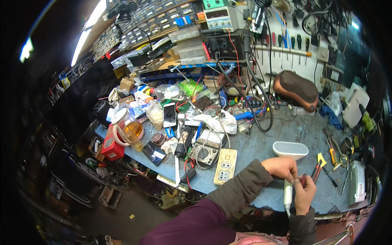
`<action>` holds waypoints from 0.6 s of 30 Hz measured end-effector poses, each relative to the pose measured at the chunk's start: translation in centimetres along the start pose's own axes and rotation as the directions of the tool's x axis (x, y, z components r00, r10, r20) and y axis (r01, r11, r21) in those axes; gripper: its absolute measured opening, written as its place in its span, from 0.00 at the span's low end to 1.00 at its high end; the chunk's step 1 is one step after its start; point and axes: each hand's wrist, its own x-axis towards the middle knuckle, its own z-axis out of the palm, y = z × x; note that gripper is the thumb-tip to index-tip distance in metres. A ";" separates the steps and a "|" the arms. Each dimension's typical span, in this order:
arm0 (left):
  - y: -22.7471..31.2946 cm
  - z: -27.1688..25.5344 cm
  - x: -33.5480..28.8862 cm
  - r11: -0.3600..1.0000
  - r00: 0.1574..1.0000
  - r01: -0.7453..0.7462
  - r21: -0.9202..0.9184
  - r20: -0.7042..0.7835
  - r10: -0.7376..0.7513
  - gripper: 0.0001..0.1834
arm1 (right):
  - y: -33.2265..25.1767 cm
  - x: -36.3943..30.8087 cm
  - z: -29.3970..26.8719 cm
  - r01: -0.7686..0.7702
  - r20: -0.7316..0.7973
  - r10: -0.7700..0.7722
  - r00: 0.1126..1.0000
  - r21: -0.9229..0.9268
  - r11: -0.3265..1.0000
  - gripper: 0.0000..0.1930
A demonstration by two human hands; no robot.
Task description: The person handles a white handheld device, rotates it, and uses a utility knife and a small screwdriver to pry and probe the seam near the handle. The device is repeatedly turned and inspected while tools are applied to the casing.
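A white handheld appliance (290,149) with a wide oval head lies near the bench's front edge. Its slim handle (288,193) points toward me and ends in a white cord. Across the neck, between head and handle, reaches my left hand (281,168), its fingers pinched together; what they hold, if anything, is hidden. My right hand (304,197) is closed just right of the handle, with a short dark red stick-like tool (304,179) between thumb and fingers. Both hands' fingertips meet over the handle's upper end.
Right of my hands lie red-handled tweezers or pliers (316,171), a yellow piece (322,160) and a black pen-like tool (331,178). A power strip (225,166) and a multimeter (206,154) stand left. Further left are a phone (170,114) and glass teapot (130,127). A brown massage cushion (295,90) sits behind.
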 end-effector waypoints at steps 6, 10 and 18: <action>0.6 0.2 -0.1 0.999 0.999 0.031 0.016 -0.009 -0.031 0.14 | 0.4 0.1 -0.1 -0.048 0.031 0.045 0.999 0.108 0.993 0.03; 0.1 0.1 0.9 0.986 0.994 -0.105 0.130 0.001 0.106 0.15 | 0.5 -0.1 -0.9 0.080 -0.004 -0.081 0.997 -0.036 0.996 0.04; 1.5 -0.8 -0.3 0.998 0.998 0.002 0.061 0.067 -0.006 0.12 | 0.0 -0.8 -0.8 -0.062 0.061 0.059 0.996 0.049 0.997 0.06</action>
